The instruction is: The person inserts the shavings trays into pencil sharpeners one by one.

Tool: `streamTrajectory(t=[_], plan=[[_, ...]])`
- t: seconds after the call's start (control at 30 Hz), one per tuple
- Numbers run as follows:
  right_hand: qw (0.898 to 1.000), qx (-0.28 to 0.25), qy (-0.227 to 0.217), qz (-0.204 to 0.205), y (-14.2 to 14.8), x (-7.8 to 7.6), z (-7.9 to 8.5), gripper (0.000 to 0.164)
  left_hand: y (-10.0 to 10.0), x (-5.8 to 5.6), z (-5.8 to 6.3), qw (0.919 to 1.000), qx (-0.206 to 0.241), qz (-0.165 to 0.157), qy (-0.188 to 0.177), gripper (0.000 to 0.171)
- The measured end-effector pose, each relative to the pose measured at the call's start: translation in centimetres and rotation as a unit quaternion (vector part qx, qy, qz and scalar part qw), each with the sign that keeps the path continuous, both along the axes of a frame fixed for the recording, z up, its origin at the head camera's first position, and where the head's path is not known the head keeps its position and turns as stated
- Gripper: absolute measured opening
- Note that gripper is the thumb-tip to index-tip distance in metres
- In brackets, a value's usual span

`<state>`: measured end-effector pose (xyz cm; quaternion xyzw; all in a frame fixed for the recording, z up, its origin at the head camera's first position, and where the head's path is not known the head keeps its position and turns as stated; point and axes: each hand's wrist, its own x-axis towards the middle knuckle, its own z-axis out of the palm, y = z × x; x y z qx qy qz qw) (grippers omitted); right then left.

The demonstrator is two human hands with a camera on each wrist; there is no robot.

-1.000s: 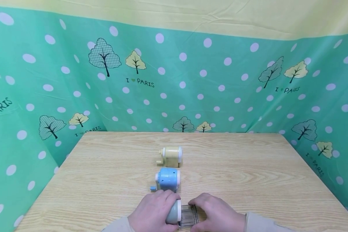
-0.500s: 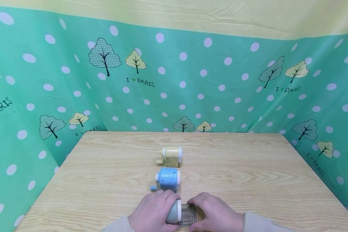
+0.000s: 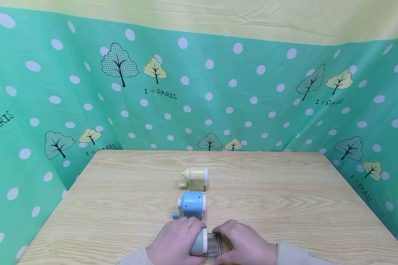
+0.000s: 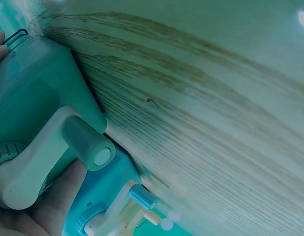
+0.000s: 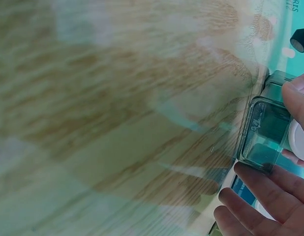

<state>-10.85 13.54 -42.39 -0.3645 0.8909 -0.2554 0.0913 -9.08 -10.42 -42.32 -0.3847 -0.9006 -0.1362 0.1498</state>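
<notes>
A grey-green crank pencil sharpener (image 3: 198, 244) with a white front rim lies near the table's front edge. My left hand (image 3: 175, 241) grips its body from the left, fingers over the top. In the left wrist view its crank handle (image 4: 88, 142) points out beside the palm. From its right side a clear smoky shavings drawer (image 3: 215, 244) sticks partway out. My right hand (image 3: 247, 243) holds that drawer between thumb and fingers. The right wrist view has the thumb on one side of the drawer and fingertips along the other. Part of the body is hidden under my left hand.
Just behind my left hand stands a blue crank sharpener (image 3: 193, 204), with a cream-yellow one (image 3: 196, 179) farther back. All are on a wood-grain table (image 3: 285, 195). A green dotted curtain (image 3: 245, 110) hangs around its back and sides.
My right hand has shifted slightly left, and the drawer sits a little deeper in the grey-green sharpener. My left hand and the other two sharpeners stay in place.
</notes>
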Motion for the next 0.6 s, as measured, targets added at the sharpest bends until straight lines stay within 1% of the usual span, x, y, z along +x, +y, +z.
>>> streamTrajectory(t=[0.2,0.4,0.6], plan=[[1.0,-0.003,-0.01,0.002,-0.08,-0.09,0.05,0.068,-0.03,-0.02,-0.03,1.0,0.004,-0.002,0.004,0.057],[1.0,0.003,-0.004,0.001,-0.23,-0.09,0.14,0.066,0.03,0.01,-0.11,0.9999,0.008,-0.002,0.012,0.058],[1.0,0.002,-0.006,-0.001,-0.34,-0.09,0.23,0.066,0.07,0.03,-0.11,0.9998,0.009,-0.001,0.018,0.058]])
